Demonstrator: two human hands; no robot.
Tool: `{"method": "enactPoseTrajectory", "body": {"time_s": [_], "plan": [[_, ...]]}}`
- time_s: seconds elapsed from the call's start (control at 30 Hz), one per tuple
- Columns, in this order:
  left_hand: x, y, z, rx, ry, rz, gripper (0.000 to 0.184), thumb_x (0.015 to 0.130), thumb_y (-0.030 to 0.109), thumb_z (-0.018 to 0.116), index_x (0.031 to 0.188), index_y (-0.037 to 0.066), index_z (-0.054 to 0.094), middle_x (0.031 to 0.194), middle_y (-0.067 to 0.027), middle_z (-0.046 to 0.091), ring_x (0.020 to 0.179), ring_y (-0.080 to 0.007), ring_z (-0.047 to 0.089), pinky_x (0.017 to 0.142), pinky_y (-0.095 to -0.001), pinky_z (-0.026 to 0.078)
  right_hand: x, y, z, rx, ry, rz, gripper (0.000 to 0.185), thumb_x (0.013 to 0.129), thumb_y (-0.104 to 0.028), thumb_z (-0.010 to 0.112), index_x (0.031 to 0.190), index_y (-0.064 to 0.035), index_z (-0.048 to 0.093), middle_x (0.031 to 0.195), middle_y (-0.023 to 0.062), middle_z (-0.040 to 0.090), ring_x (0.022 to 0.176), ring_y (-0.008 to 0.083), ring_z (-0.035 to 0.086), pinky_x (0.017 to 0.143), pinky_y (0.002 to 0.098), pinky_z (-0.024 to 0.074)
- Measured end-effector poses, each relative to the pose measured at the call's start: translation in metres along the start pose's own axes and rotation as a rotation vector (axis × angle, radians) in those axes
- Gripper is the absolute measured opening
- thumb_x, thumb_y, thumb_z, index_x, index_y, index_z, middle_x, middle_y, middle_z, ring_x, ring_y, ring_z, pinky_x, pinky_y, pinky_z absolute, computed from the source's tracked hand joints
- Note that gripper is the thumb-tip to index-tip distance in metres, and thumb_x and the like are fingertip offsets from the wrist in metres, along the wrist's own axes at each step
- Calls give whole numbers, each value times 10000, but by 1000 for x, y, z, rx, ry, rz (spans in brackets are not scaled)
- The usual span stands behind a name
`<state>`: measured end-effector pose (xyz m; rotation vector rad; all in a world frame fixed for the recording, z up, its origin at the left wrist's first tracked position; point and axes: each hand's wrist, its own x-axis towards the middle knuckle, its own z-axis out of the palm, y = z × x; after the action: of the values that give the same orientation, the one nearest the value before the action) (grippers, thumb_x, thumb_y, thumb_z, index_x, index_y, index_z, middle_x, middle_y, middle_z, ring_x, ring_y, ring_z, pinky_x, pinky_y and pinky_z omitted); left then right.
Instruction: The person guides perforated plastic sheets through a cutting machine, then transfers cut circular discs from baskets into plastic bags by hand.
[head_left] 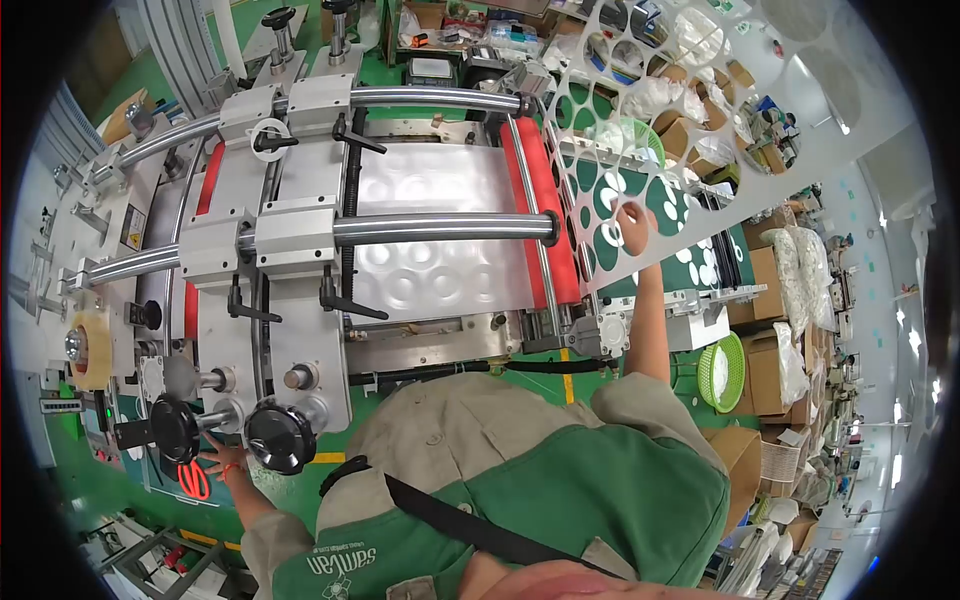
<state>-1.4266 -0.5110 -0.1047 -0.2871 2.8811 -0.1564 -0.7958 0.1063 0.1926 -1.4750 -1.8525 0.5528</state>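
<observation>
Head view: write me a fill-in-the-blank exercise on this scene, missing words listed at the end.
1. The large pale sheet at the right hand is pierced by many round ____.
2. The hand nearer the scissors is the person's ____ one.
3. The roller nearest the sheet is coloured ____.
4. The lower basket, on the picture's right, is coloured ____.

Missing words: holes; left; red; green.
</observation>
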Motion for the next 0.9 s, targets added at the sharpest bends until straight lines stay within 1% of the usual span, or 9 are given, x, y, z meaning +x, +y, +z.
{"method": "enactPoseTrajectory", "body": {"time_s": [0.13,0.23,0.33,0.47,0.53,0.63,0.77,0.8,0.9], "plan": [[-21,10,-25,54,-108,-11,1217,636,231,796,1355,485,-152,1475,-127,-200,1332,-482,-60,1008,-656,144,35,-54,3,377,-284,-217,398,865,-99,549,1249,-54,452,1027,20,554,911,107,531,776,238,429],[-29,10,-53,41,-144,-2,1255,579,270,823,1379,441,-129,1480,-135,-174,1322,-505,-51,1005,-655,152,80,-55,10,492,-516,-309,470,870,-66,515,1318,-78,372,1050,8,482,846,81,475,731,215,409],[-20,5,-32,-35,-83,18,1254,586,251,824,1365,473,-134,1477,-140,-182,1321,-505,-52,1000,-659,158,92,-88,0,47,-652,-438,377,871,-85,551,1238,-56,471,989,2,538,811,68,493,725,203,406],[-7,-2,-15,-26,-55,28,1248,587,247,822,1366,479,-125,1477,-130,-188,1319,-508,-59,1000,-661,157,90,-117,-20,178,-380,-300,198,822,-157,644,909,18,612,728,13,612,636,70,520,552,240,423],[-32,10,-55,72,-164,9,1186,592,285,809,1404,403,-48,1482,-122,-168,1312,-515,-86,1005,-657,152,78,-148,-46,-105,-232,-373,217,816,-163,650,911,32,638,626,6,590,586,66,530,523,220,412],[-32,10,-53,63,-153,-2,1201,585,279,820,1401,409,-51,1484,-124,-160,1311,-516,-90,1008,-655,144,59,-146,-49,-27,-117,-202,203,808,-164,643,846,34,669,568,-4,488,523,71,403,465,259,332],[-34,10,-36,10,-133,28,1201,601,282,812,1396,420,-78,1481,-131,-171,1313,-513,-86,1018,-640,145,54,-102,-46,292,56,-409,142,840,-54,544,836,25,663,692,41,626,600,85,553,543,209,434],[-36,10,-41,40,-149,29,1186,606,290,808,1399,419,-64,1479,-135,-173,1314,-512,-83,1022,-633,150,59,-99,-39,420,209,-277,155,864,-89,545,863,22,653,718,51,637,604,90,565,548,199,438],[-39,10,-56,51,-162,32,1087,603,300,808,1410,364,82,1469,-131,-206,1312,-514,-81,1026,-630,157,76,-119,-37,911,94,-333,229,898,-190,546,964,23,599,892,72,651,716,101,573,621,232,450]]}}
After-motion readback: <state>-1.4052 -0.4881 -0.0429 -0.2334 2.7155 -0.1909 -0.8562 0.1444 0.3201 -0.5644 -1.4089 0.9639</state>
